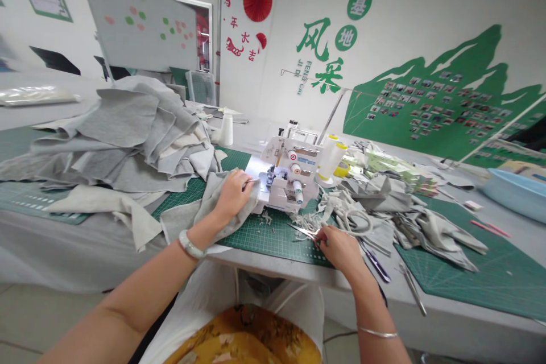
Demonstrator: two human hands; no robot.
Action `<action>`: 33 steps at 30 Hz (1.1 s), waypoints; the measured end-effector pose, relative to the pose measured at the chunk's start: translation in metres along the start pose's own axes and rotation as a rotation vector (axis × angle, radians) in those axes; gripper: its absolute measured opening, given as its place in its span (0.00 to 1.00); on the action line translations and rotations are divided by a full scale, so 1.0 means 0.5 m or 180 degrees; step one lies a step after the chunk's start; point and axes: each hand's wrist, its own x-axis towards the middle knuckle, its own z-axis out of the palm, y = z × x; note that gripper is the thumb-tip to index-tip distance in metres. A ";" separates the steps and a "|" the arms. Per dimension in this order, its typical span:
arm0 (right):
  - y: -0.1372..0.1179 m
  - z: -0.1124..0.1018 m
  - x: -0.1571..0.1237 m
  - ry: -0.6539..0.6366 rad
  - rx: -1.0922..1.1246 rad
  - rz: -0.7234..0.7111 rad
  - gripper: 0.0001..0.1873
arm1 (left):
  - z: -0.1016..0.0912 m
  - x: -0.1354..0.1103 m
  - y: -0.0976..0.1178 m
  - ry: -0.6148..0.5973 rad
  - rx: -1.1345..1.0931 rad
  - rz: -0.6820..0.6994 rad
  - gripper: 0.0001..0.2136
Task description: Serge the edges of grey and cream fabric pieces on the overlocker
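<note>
1. Head view, left hand (234,193): my fingers are bent and closed on a grey fabric piece (209,196), held at the left side of the overlock sewing machine (281,151). My fingertips are partly hidden, and my forearm covers part of the cloth.
2. Right hand (341,247): my fingers curl, nearly closed, around the handle end of the scissors (303,231). The blades point left, near trimmings (305,220) on a green cutting mat (273,236); the handles are largely concealed.
3. Stitching area: lit, but too small for me to tell whether cloth lies beneath the presser foot.
4. Left: a stack of grey fabric pieces (123,119), its lower layers mostly covered.
5. Right: thread cones (335,162), partly overlapping; a blue basin (518,190), cut off by the frame.
</note>
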 end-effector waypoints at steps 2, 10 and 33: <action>0.002 -0.008 -0.001 0.0002 -0.0047 -0.0021 0.07 | -0.006 -0.006 -0.003 0.0023 -0.0063 0.0026 0.08; 0.043 0.019 -0.008 0.0730 0.1444 0.0447 0.11 | -0.032 -0.028 -0.023 0.0203 -0.0593 -0.0355 0.10; -0.239 -0.023 0.064 -0.1820 0.4426 -0.0211 0.27 | -0.089 -0.086 0.015 -0.0325 -0.1614 -0.0863 0.09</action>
